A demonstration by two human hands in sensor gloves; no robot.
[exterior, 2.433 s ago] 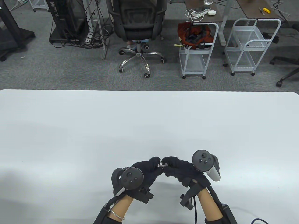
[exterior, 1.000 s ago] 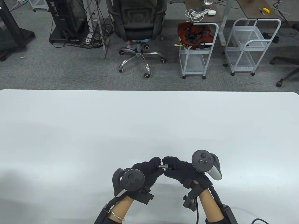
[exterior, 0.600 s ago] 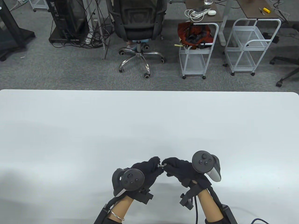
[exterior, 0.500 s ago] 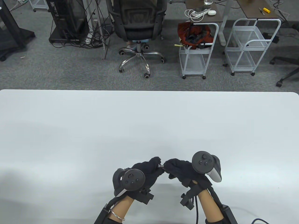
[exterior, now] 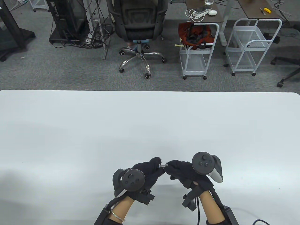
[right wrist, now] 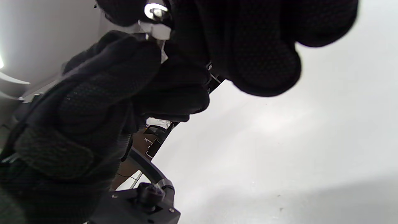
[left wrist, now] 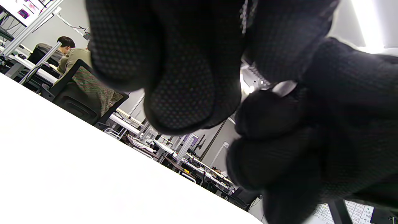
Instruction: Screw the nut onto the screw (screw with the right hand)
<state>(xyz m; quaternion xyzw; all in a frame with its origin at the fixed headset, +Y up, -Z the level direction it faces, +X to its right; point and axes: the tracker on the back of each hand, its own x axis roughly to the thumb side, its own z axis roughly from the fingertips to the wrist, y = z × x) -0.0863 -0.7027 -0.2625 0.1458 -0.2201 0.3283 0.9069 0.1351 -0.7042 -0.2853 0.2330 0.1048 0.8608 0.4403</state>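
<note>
Grey carpet lies beyond a white table (exterior: 150, 121), with a black office chair (exterior: 138, 25), 2 white wire carts (exterior: 252, 46) and a desk holding a yellow-handled tool (exterior: 267, 10) at the far side.

Near the table's front edge, the left hand (exterior: 146, 172) and the right hand (exterior: 181, 170) meet fingertip to fingertip above the surface. Between them a short length of the screw (exterior: 162, 166) shows as a small metal bar; its long axis lies roughly level and runs left to right across the table view, from one hand to the other. Which end is the head cannot be told, since both ends are covered by black glove fabric. The left hand pinches the screw's left end, fingers curled closed around it. The right hand's fingertips are closed over the right end, where the nut would sit; the nut itself cannot be made out in the table view. In the right wrist view a bright metal piece (right wrist: 155, 12) sits gripped between dark fingertips at the top edge, too blurred to say whether it is nut or screw head.

Each hand carries a round black tracker (exterior: 132, 179) on its back, and a thin bracelet (exterior: 117, 216) circles the left wrist. In the left wrist view the gloved fingers (left wrist: 183, 87) block most of the frame; behind them a person in a tan top (left wrist: 73, 56) sits at a distant bench. No brand or writing can be read anywhere.
</note>
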